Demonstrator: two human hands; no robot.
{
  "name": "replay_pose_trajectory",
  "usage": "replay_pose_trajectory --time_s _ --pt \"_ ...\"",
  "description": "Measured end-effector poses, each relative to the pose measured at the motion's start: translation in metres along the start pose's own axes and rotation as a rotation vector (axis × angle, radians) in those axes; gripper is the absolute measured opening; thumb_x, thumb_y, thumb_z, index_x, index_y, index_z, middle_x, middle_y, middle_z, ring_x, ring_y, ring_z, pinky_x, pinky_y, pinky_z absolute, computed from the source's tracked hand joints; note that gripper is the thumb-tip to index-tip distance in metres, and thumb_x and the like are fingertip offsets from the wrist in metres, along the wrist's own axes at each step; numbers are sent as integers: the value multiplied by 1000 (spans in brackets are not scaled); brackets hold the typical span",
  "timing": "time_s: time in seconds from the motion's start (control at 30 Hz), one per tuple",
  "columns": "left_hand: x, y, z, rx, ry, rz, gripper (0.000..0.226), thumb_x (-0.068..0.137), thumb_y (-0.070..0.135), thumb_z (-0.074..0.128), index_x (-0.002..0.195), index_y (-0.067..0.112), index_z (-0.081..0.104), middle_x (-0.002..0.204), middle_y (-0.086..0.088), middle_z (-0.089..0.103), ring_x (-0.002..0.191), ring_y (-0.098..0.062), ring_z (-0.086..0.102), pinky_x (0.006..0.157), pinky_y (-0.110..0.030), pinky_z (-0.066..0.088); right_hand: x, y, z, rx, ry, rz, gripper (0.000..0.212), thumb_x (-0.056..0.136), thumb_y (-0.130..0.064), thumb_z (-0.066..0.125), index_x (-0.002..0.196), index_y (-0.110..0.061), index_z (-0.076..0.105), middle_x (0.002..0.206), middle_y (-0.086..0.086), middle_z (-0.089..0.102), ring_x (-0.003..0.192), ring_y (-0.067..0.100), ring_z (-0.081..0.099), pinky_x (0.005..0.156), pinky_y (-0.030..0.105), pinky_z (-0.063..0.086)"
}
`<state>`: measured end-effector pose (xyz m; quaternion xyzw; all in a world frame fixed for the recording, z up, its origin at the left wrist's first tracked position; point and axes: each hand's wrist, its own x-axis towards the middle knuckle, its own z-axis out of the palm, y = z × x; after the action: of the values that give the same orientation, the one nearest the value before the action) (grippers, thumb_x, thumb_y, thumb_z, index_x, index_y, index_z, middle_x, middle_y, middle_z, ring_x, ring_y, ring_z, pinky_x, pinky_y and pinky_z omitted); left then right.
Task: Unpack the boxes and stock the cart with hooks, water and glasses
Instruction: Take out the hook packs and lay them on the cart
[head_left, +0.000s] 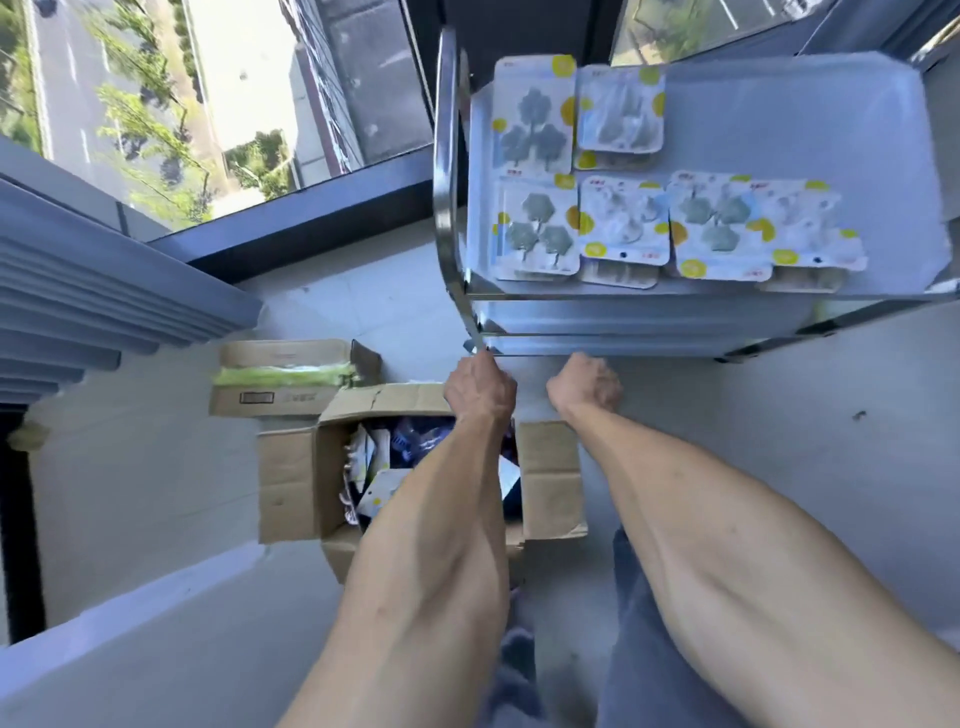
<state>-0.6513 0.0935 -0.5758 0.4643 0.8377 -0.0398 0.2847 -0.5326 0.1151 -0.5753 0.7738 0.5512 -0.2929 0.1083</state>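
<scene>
Both hands reach under the cart (883, 104), left hand (480, 387) gripping its near-left post, right hand (587, 387) curled beneath the near edge on something I cannot tell, hook packs (537, 228) filling the top tray's left side; steady the cart first.

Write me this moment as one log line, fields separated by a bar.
left hand grips cart frame | right hand fisted, holds nothing visible | hook packs on top shelf | open box below
</scene>
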Motion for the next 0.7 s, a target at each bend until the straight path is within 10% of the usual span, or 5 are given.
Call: replay_pose_trajectory --time_s 0.33,0.7 --pt "33 -219 120 40 -263 -216 26 95 31 50 107 11 63 110 -13 68 104 -32 65 75 -33 44 -22 -56 245 -128 -234 -14 30 88 -19 56 116 -13 65 120 14 64 116 32 58 92 37 45" --pt "67 -285 298 -85 -363 -474 37 93 26 52 123 4 48 121 -13 63 111 -31 62 89 -37 48 48 -21 414 -305 -307 -98 37 92 -10 51 128 -9 52 131 16 53 125 32 45 95 39 44"
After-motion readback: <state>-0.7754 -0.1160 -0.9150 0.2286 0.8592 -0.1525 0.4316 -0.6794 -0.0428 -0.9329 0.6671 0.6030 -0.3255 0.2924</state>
